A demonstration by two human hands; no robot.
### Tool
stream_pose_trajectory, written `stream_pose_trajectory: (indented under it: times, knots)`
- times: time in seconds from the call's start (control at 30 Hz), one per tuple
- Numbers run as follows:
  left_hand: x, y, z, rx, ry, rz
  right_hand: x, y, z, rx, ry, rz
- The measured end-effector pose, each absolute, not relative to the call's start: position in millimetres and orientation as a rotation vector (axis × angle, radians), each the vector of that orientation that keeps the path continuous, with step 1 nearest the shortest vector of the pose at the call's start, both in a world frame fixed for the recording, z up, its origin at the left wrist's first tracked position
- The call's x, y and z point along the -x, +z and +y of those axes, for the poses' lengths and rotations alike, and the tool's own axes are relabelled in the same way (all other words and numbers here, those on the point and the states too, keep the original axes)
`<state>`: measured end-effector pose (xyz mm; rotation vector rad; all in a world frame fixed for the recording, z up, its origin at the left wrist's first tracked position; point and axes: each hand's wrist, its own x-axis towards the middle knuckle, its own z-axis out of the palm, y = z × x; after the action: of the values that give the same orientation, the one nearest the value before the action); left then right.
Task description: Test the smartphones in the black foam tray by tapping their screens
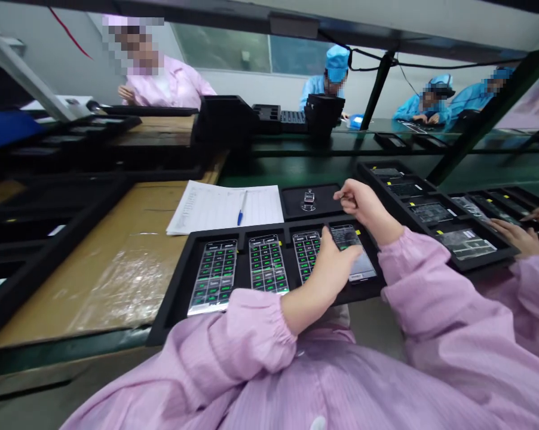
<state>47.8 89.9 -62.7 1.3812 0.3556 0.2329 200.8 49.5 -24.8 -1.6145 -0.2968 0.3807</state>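
A black tray (180, 280) in front of me holds several phones with lit green grid screens. My left hand (334, 263) rests over the rightmost phone (361, 263), fingers curled against its screen and left edge. My right hand (361, 203) hovers just beyond that phone, fingers bent in a loose pinch near the small black tray (296, 206) that carries a little metal part (308, 200). I cannot make out anything between the right fingers.
A printed sheet (216, 206) with a blue pen (241, 208) lies behind the tray. A second phone tray (372, 176) runs along the right, where another person's hands (518, 236) work. Cardboard (117, 263) covers the bench at left. People sit across the green line.
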Motion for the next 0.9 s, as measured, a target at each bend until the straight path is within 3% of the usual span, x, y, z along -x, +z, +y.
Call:
stream_pose_trajectory:
  times: [0.33,0.53,0.73,0.9]
  knots:
    - [97,-49,216,-1.439,0.624,0.522,-286,-62,101,2.349,0.334,-0.297]
    - [145,-54,272,-1.570,0.675,0.677,-288,-39,104,2.579,0.244,-0.442]
    - [152,-71,285,-1.671,0.772,0.834,-237,-6,46,2.630,0.019,-0.606]
    - [150,-91,295,-1.793,0.764,0.976,-158,-39,-34,2.507,-0.255,-0.724]
